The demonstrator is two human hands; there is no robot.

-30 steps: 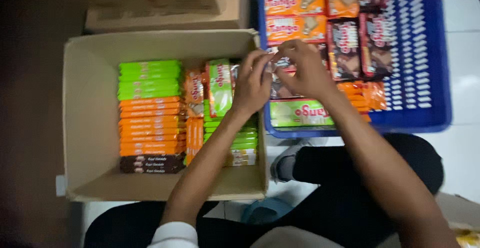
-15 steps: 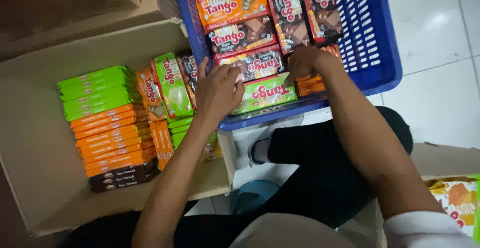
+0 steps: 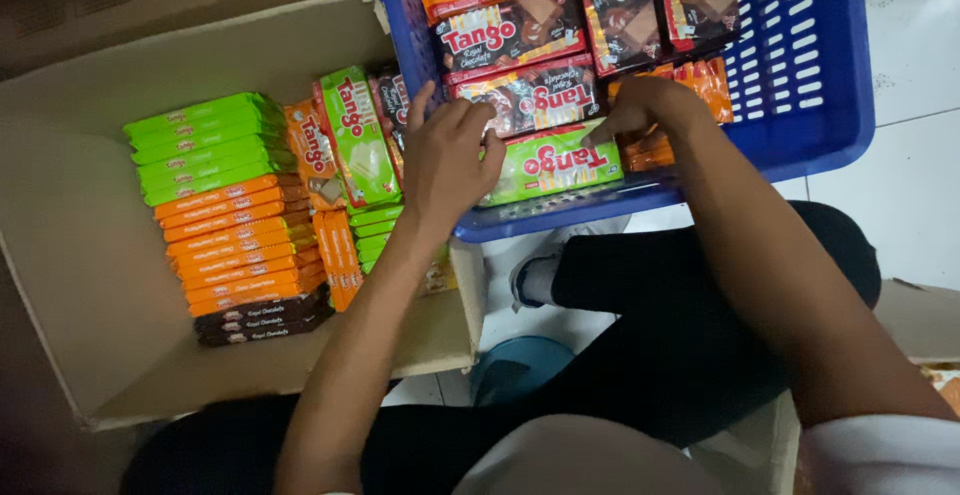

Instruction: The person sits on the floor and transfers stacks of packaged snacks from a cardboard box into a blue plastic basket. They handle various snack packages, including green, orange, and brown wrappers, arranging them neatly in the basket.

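A: Where is the green wafer pack [image 3: 553, 162] relative to the hands?

B: It is laid flat at the near edge of the blue basket [image 3: 815, 105], between the two hands. Its left end is gripped by the left hand [image 3: 447, 155], fingers curled over it. Its right end is touched by the fingertips of the right hand [image 3: 640, 107].

A: Right hand closed on it?

B: Cannot be told. Fingers are bent down onto the pack's upper right corner, but a full grasp is not shown.

A: What is around it?

B: A dark chocolate wafer pack [image 3: 535, 93] is lying just behind it, touching. Orange packs [image 3: 690, 80] are stacked under the right hand. Left of the basket, a cardboard box [image 3: 90, 275] is seen, filled with rows of green, orange and dark packs on edge. A second green pack [image 3: 358, 135] is propped tilted just beside the left wrist.
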